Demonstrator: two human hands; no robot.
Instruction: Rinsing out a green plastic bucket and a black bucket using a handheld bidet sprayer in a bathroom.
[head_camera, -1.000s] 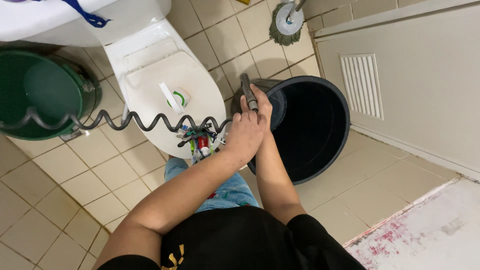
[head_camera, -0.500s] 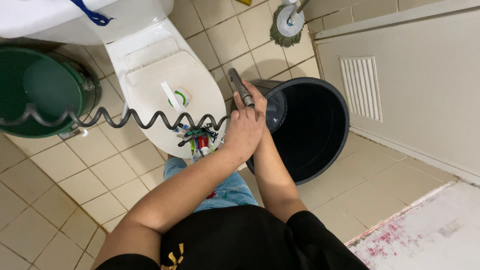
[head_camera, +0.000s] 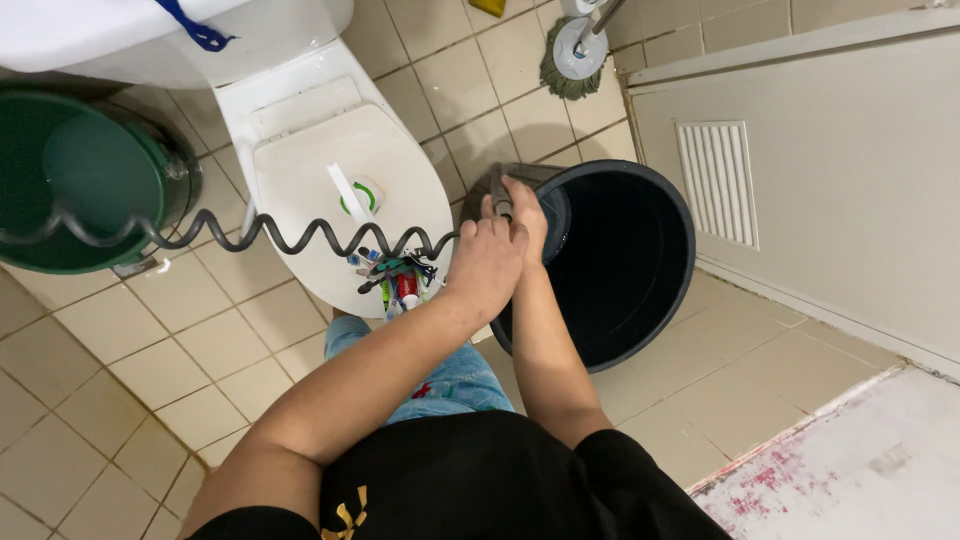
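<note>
While both hands meet over the near rim of the black bucket (head_camera: 640, 270), the left hand (head_camera: 485, 265) is clenched around a dark sprayer head (head_camera: 497, 190) at the end of the coiled hose (head_camera: 250, 235), and the right hand (head_camera: 525, 210) lies over the same grey piece, fingers curled on it. Sprayer head sits just above the bucket's left rim, beside the closed white toilet lid (head_camera: 340, 190). Hose runs taut-looking across the lid toward the green bucket (head_camera: 70, 170) on the left. Risks, as I judge them: nozzle angle is hidden by the hands, so any discharge could miss the bucket mouth and wet the tiled floor (head_camera: 120, 360) or the person's jeans. Coil crosses a cluster of small coloured items (head_camera: 395, 280) at the lid's front edge; a tug could sweep them off. Black bucket appears tilted against the toilet, so pressing on its rim might tip it. Mop head (head_camera: 572, 55) stands well apart.
</note>
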